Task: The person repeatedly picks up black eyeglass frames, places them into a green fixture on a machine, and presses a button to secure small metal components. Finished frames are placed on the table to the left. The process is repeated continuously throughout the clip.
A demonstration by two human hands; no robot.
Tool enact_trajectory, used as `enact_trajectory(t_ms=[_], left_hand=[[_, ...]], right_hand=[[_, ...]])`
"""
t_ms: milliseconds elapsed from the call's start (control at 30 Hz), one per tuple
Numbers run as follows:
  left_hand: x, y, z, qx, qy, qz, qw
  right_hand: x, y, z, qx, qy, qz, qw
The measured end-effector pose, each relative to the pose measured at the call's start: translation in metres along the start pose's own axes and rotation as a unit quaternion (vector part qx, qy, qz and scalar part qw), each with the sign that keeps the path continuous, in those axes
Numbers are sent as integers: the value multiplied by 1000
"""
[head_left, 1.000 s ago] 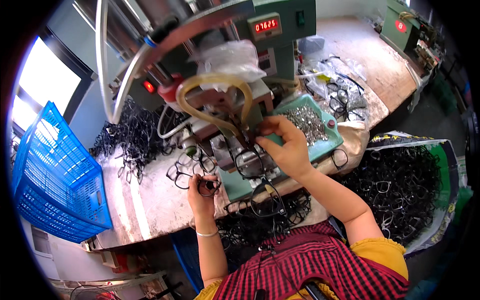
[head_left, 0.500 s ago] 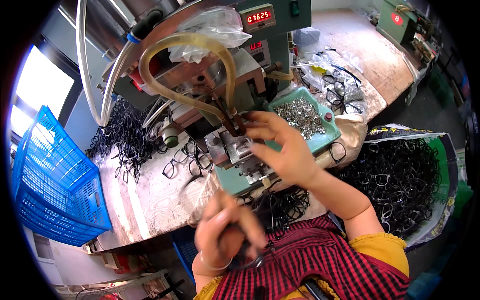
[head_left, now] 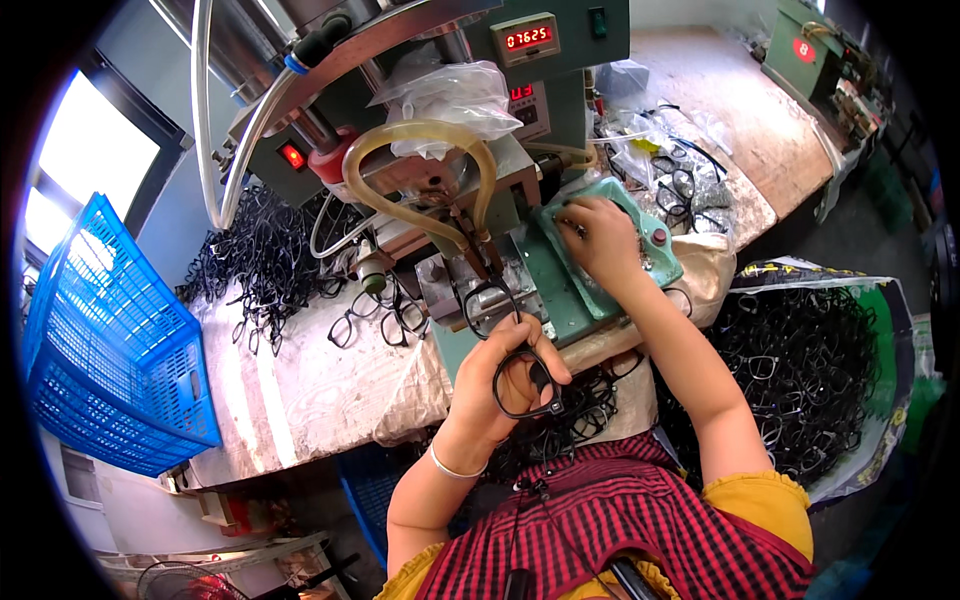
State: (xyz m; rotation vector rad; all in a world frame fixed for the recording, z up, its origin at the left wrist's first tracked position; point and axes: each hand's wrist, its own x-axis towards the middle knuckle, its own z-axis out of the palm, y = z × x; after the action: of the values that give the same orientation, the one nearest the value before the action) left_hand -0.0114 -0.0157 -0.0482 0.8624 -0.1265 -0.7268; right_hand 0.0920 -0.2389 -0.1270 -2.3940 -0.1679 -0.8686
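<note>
My left hand [head_left: 495, 380] is closed around a black eyeglass frame [head_left: 496, 388], pinching it near the bridge. One lens rim hangs over my fingers, while the other reaches up to the metal fixture [head_left: 520, 280] of a green bench press [head_left: 565, 75]. Whether that rim touches the fixture I cannot tell. My right hand [head_left: 605, 245] is over a teal tray [head_left: 655, 275] of small metal parts, its fingers bent and drawn together at the tray's left side. What lies between those fingertips is too small to make out, and the hand hides most of the parts.
Tangled black frames [head_left: 265, 260] lie left of the press, with a blue plastic basket [head_left: 120, 350] beyond. A large sack [head_left: 800, 370] full of frames stands at the right. A looped tan hose [head_left: 420, 130] and clear tubing [head_left: 200, 110] hang around the press.
My left hand has risen from near my apron to the fixture, holding the eyeglass frame. My right hand has left the fixture and moved right into the teal tray.
</note>
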Motion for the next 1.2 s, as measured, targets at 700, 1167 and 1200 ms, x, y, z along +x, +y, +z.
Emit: enact_trajectory(t_ms=[700, 1167, 1200], left_hand=[[-26, 90, -216, 789, 409, 281, 363], [-74, 62, -217, 258, 411, 344, 804], [-64, 60, -202, 230, 375, 353, 826]], right_hand=[[-9, -3, 7, 447, 85, 217, 864], [-58, -45, -82, 278, -3, 138, 951], [-43, -60, -77, 296, -19, 84, 951]])
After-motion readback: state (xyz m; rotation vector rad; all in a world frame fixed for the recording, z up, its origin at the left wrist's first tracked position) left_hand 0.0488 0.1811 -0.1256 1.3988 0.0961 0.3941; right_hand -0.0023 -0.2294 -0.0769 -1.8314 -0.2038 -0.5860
